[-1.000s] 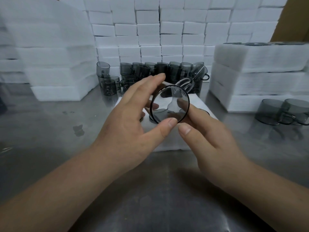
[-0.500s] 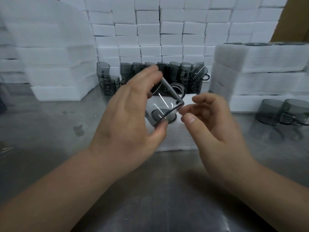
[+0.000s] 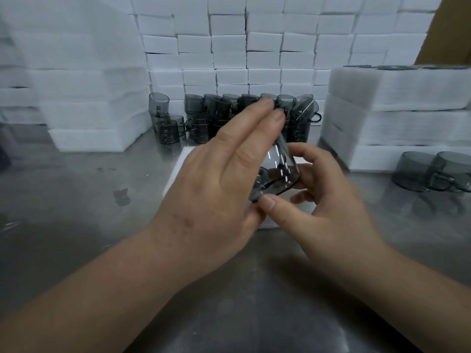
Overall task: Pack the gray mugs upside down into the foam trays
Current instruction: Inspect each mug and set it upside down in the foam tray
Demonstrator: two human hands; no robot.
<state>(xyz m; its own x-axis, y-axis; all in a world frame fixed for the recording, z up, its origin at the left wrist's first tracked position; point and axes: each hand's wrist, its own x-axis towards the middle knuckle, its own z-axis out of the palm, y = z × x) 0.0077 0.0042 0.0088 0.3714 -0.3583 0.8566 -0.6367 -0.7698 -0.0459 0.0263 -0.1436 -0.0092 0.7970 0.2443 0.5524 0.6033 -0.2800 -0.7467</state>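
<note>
Two hands met over a white foam tray (image 3: 180, 163), with one smoky gray mug (image 3: 279, 171) between them. The mug was off the tray and tilted, its wide round rim turned down and towards the camera. It was clear, glossy glass, tapering to a narrower base. The left hand (image 3: 219, 184) had its grip spread flat: straight fingers lay along the mug's upper wall, and its thumb was mostly hidden. The right hand (image 3: 328, 200) had its grip curled round the mug, fingers bent at the far side and thumb tip pressed at the near rim. The tray's matte, square-cut edge showed left of the left hand and below the thumbs.

The worktop (image 3: 76, 212) was dull brushed metal with soft reflections. A wide strip of it lay between the tray and the left foam stack (image 3: 89, 110). The right foam stack (image 3: 407, 110) stood near, just beyond the right hand. A cluster of mugs (image 3: 219, 115) crowded the back, piled in two layers before a wall of foam blocks (image 3: 254, 47). Two more mugs (image 3: 413, 171) sat wide end down at the right edge.
</note>
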